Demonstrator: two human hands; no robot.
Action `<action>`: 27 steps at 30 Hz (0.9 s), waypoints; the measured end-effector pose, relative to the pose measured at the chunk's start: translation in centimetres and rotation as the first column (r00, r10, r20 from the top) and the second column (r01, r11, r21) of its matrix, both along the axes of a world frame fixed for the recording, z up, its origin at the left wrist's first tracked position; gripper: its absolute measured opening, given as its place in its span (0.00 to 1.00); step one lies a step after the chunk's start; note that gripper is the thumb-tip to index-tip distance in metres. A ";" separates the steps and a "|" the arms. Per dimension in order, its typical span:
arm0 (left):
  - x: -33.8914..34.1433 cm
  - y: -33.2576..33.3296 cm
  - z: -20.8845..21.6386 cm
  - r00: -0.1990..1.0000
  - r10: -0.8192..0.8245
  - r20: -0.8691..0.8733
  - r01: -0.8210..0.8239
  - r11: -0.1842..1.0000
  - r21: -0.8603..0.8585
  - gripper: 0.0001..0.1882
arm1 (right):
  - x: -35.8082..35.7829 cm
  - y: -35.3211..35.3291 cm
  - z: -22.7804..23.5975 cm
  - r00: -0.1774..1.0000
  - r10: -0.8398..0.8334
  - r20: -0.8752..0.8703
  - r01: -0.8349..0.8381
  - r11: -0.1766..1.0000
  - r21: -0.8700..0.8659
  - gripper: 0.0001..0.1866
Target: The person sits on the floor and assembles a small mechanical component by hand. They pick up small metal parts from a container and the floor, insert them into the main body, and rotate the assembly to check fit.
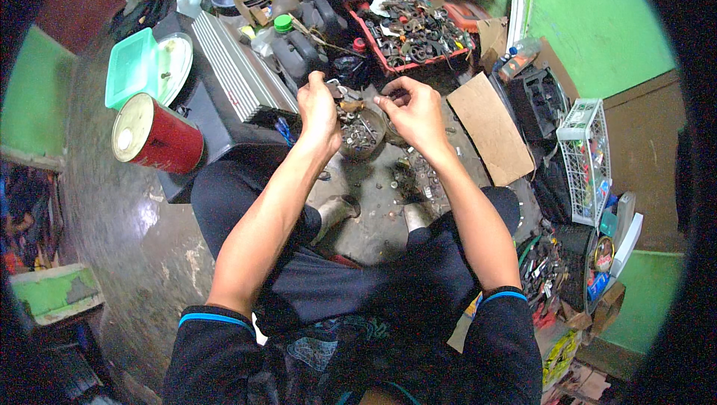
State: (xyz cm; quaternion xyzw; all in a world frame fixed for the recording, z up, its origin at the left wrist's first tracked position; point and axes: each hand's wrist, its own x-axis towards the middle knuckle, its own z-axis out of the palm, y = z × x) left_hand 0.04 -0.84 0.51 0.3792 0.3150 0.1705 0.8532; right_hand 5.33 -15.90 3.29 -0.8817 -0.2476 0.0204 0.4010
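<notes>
My left hand (319,112) is closed, its fingers mostly turned away from view. Something small and dark shows beside its fingertips, too unclear to name. Facing it, my right hand (415,112) has thumb and forefinger brought together in a pinch; a small greyish piece seems to be at the fingertips, but its kind does not show. Both hands hover over a round bowl (379,136) on the floor between my feet. The bowl holds many small metal parts (358,135), and loose bits lie scattered on the floor to its right.
Beyond the bowl stands a red crate (379,53) heaped with mixed parts. A flat cardboard piece (491,129) lies at the right, near a white plastic basket (582,132). At the left are a red can (173,140), a turquoise container (128,69) and dark jugs (293,54) with green caps.
</notes>
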 end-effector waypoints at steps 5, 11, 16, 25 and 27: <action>-0.1 -0.2 0.7 0.999 0.036 0.023 -0.031 0.981 -0.192 0.19 | 1.0 -0.2 -1.9 0.980 0.081 0.182 -0.090 0.995 0.044 0.15; -0.2 0.2 -0.6 0.999 0.050 0.014 -0.047 0.984 -0.173 0.16 | -1.8 0.9 0.3 0.845 0.361 0.395 -0.410 0.911 0.043 0.16; -0.1 0.0 -0.6 1.000 -0.002 -0.004 0.001 0.967 -0.254 0.17 | -1.4 0.5 0.0 0.827 0.374 0.420 -0.433 0.900 0.050 0.11; -0.1 0.3 -0.5 0.997 0.038 0.069 -0.016 0.958 -0.287 0.21 | -0.9 0.5 0.1 0.889 0.259 0.378 -0.348 0.918 0.188 0.07; -0.2 0.2 -0.2 0.999 0.029 0.041 -0.016 0.960 -0.278 0.20 | -1.4 1.1 0.2 0.876 0.262 0.406 -0.367 0.907 0.205 0.07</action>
